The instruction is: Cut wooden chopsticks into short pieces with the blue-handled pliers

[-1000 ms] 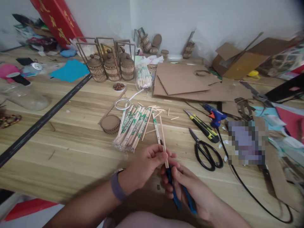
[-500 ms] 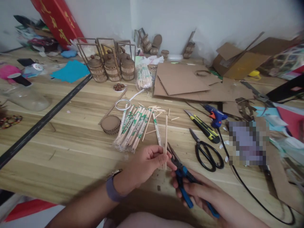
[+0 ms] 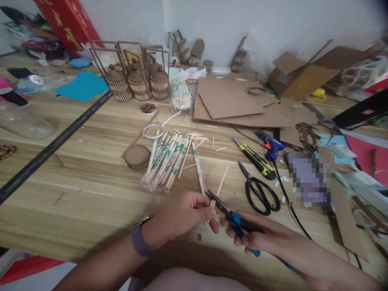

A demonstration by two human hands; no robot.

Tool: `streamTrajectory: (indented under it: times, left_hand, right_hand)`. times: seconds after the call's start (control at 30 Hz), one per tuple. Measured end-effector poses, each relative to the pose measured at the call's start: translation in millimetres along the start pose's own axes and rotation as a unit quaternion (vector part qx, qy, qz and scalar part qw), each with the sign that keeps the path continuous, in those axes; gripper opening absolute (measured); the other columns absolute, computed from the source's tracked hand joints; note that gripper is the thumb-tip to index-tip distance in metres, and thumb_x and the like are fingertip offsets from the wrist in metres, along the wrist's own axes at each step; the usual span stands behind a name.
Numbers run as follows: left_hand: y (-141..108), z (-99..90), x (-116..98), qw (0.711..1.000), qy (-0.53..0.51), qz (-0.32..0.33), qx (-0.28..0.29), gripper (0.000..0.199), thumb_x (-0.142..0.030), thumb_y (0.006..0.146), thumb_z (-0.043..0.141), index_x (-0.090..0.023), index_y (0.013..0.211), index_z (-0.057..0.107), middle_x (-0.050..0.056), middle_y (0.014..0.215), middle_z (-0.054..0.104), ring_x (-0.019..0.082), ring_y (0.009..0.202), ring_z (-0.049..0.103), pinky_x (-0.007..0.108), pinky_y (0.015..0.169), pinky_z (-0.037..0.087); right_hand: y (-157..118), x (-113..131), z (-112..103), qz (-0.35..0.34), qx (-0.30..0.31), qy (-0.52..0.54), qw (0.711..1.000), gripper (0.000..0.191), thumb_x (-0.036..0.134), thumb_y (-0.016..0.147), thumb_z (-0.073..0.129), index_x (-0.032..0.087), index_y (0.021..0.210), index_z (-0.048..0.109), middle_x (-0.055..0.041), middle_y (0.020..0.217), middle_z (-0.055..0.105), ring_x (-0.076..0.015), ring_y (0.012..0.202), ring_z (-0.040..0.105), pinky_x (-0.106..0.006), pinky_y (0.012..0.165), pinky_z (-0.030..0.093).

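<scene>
My left hand [image 3: 194, 212] pinches short wooden chopsticks [image 3: 213, 204] between thumb and fingers. My right hand [image 3: 254, 232] is wrapped around the blue handles of a pair of long-nosed pliers [image 3: 222, 207]. The dark jaws lie across the upper ends of the sticks, right by my left fingertips. A longer stick length [image 3: 223, 180] tilts to the right just beyond the jaws; I cannot tell whether it is still joined to what I hold. Paper-wrapped chopsticks [image 3: 169, 159] lie in a pile left of the jaws, with one wrapped pair [image 3: 198, 165] apart from them.
Black-handled scissors [image 3: 262, 196], a yellow utility knife [image 3: 256, 159] and a blue glue gun [image 3: 271, 145] lie to the right. A round cardboard piece [image 3: 137, 157] and tape roll [image 3: 153, 130] are left. Behind stand small lidded baskets [image 3: 119, 85] and cardboard sheets [image 3: 230, 101].
The pliers have risen from beside the sticks to lie across them. The upper stick length, upright before, now leans right, and the sticks in my left hand look shorter. The view has shifted slightly.
</scene>
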State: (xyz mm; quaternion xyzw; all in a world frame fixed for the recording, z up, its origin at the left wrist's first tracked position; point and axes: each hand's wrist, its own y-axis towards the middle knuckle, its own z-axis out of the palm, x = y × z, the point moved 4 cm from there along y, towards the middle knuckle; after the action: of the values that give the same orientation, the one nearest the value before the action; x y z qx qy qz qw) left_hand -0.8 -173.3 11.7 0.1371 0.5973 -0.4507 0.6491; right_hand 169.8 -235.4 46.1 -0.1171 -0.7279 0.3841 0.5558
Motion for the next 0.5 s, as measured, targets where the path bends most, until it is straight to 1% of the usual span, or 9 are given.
streamTrajectory:
  times: [0.1, 0.23, 0.33, 0.5]
  left_hand:
    - [0.9, 2.7, 0.6, 0.999, -0.026, 0.0, 0.021, 0.026, -0.042, 0.084, 0.062, -0.017, 0.076, 0.066, 0.003, 0.072, 0.072, 0.016, 0.07, 0.064, 0.025, 0.071, 0.041]
    - [1.8, 3.9, 0.7, 0.999, -0.035, -0.004, 0.028, 0.029, -0.044, 0.082, 0.063, -0.017, 0.074, 0.066, 0.002, 0.072, 0.07, 0.015, 0.069, 0.064, 0.025, 0.071, 0.041]
    - [2.0, 3.6, 0.2, 0.999, -0.028, -0.002, 0.026, 0.033, -0.048, 0.082, 0.063, -0.017, 0.073, 0.066, 0.002, 0.072, 0.069, 0.014, 0.068, 0.063, 0.024, 0.07, 0.04]
    - [3.3, 4.8, 0.6, 0.997, -0.042, 0.0, 0.059, 0.039, -0.054, 0.078, 0.066, -0.015, 0.074, 0.067, 0.003, 0.073, 0.068, 0.014, 0.069, 0.063, 0.024, 0.072, 0.042]
  right_hand:
    - [3.1, 6.9, 0.1, -0.014, 0.008, -0.024, 1.0, 0.025, 0.034, 0.069, 0.057, 0.025, 0.09, 0.068, -0.0033, 0.091, 0.065, -0.022, 0.084, 0.054, -0.033, 0.073, 0.045]
    - [5.6, 8.5, -0.3, -0.043, 0.031, -0.024, 0.998, 0.03, 0.026, 0.073, 0.055, 0.027, 0.099, 0.071, -0.0009, 0.093, 0.065, -0.0201, 0.086, 0.054, -0.03, 0.074, 0.043]
    - [6.9, 6.6, -1.0, -0.042, 0.038, -0.024, 0.998, 0.031, 0.026, 0.074, 0.055, 0.028, 0.101, 0.071, -0.0005, 0.093, 0.064, -0.0202, 0.086, 0.052, -0.03, 0.074, 0.042]
    - [8.7, 9.7, 0.3, -0.021, 0.053, -0.035, 0.998, 0.029, 0.026, 0.076, 0.056, 0.025, 0.102, 0.07, -0.0002, 0.094, 0.06, -0.0195, 0.089, 0.049, -0.029, 0.076, 0.038]
